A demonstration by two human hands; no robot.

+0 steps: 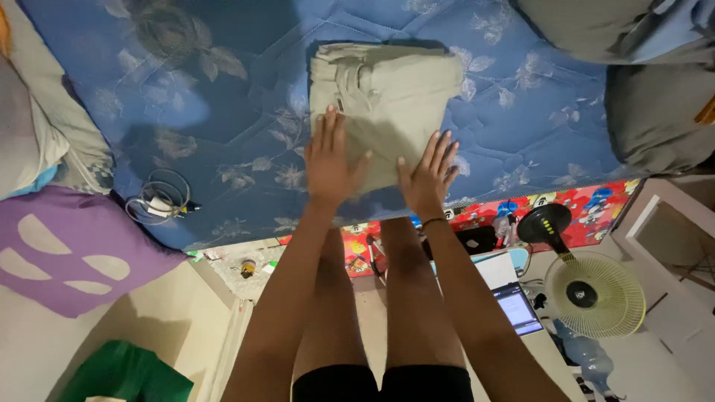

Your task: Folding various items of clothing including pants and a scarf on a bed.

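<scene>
A folded pair of khaki trousers [391,100] lies on a blue floral quilted mattress [223,97]. My left hand [329,160] rests flat on the near left part of the fold, fingers spread. My right hand [428,175] presses flat on the near right edge of the trousers, fingers apart. Neither hand grips the cloth. My bare legs and black shorts show below the arms.
A coiled white charger cable [159,197] lies on the mattress at left. A purple cloth [67,253] and green cloth [126,372] sit at lower left. A standing fan [592,294], a laptop [516,307] and grey pillows [655,112] are at right.
</scene>
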